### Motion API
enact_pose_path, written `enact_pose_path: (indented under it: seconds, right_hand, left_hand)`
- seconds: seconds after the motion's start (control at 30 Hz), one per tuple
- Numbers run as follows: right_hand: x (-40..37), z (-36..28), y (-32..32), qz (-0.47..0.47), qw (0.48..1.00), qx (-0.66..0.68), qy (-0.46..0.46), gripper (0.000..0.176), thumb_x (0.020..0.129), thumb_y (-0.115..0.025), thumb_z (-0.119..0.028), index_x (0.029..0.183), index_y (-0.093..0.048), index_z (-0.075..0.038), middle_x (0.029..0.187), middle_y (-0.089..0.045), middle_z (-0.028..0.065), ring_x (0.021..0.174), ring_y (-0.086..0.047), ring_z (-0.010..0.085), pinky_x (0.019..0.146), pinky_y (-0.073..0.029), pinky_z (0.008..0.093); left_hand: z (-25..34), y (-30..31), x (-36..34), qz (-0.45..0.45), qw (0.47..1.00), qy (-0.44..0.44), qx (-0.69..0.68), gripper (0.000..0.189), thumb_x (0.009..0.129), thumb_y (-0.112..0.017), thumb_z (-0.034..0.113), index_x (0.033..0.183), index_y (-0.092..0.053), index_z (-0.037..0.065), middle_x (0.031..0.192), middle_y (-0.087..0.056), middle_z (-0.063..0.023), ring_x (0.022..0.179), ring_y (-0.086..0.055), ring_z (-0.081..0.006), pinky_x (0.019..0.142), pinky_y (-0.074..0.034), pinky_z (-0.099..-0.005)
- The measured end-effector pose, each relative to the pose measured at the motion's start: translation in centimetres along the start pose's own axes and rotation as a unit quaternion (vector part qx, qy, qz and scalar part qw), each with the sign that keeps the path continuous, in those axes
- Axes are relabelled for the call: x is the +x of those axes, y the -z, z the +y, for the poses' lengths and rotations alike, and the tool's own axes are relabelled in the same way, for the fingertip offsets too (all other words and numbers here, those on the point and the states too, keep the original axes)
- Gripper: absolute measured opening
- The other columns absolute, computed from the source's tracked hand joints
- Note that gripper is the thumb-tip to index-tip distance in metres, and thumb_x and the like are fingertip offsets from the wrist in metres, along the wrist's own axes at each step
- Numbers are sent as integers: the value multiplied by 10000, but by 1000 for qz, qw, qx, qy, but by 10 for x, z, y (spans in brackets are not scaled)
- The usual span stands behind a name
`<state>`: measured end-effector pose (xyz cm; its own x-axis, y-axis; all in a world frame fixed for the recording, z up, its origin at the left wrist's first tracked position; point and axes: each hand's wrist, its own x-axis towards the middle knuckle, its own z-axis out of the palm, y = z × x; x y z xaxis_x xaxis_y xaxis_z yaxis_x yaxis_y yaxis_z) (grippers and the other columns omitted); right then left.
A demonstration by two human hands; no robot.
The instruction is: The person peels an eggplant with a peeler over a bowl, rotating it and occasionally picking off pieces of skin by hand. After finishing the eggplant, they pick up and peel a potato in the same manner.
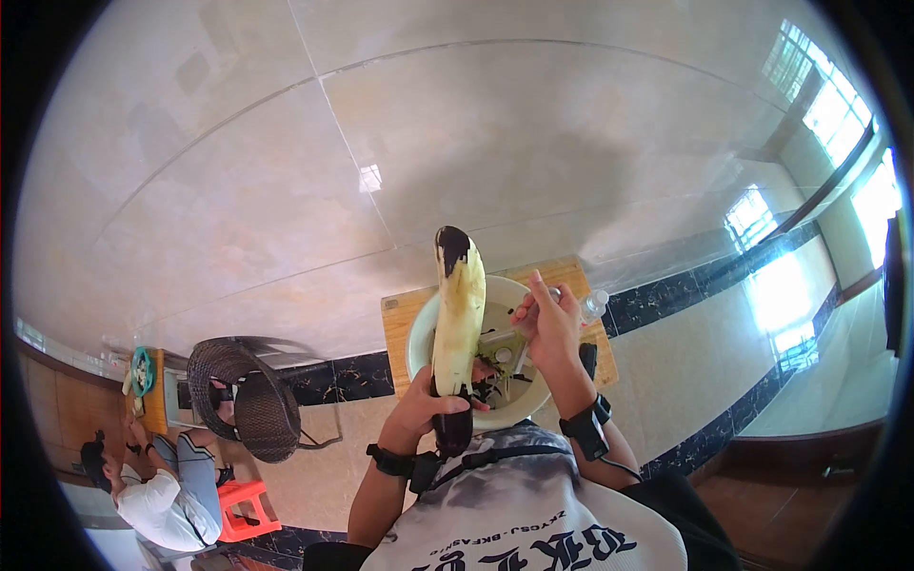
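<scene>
My left hand point(428, 409) is wrapped round the lower end of a long eggplant point(461, 319), held upright. Most of its skin is off, showing pale flesh; dark purple skin stays at the top tip and the lower end. My right hand point(552, 324) is to the right of the eggplant, apart from it, over the bowl's right side. Its fingers are curled round a small greyish thing I cannot make out, with dark bits by the fingertips. Below both hands is a pale bowl point(419, 335) with dark strips of peel point(514, 390) and a white piece inside.
The bowl stands on a small wooden table point(398, 309). A clear bottle point(595, 305) is at its right edge, by a tiled wall. To the left are a dark wicker chair point(267, 419), a red stool point(249, 509) and a seated person point(157, 500) at another table with a green basket point(143, 371).
</scene>
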<state>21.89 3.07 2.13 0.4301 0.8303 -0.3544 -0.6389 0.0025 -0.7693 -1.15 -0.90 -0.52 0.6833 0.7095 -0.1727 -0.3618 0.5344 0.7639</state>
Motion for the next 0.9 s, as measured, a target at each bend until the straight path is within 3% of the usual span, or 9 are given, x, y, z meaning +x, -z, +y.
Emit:
enact_pose_path:
  seconds: [0.27,0.47,0.73,0.9]
  right_hand:
    - [-8,5,-6,-36,997,-34,50,288,1005,-732,-219,960,-514,-37,743,-597,45,588,-610,159,582,-537,306]
    - [-11,4,-4,-53,998,0,28,263,1011,-719,-201,985,-514,-39,797,-609,60,642,-635,177,621,-546,320]
    - [-19,9,-1,-145,987,-15,66,137,1045,-638,-129,1077,-531,-49,941,-630,83,836,-652,213,790,-574,400]
    - [-17,3,2,-161,984,78,-7,100,1050,-613,-107,1090,-550,-40,942,-639,82,845,-663,225,813,-569,397]
  left_hand:
    - [1,2,-1,26,999,-4,31,623,775,-767,9,1362,-574,-68,1334,-658,-211,1009,-734,-297,918,-626,-439]
    - [1,-1,-6,35,999,-19,18,639,777,-770,-4,1373,-552,-82,1317,-667,-211,1000,-738,-298,902,-630,-437]
    - [3,-9,-10,69,997,-24,4,612,785,-762,-9,1358,-559,-77,1323,-643,-213,1142,-679,-300,942,-620,-478]
    - [-3,0,-11,71,997,-22,-6,696,749,-790,22,1392,-535,-58,1337,-600,-180,1334,-579,-362,914,-636,-529]
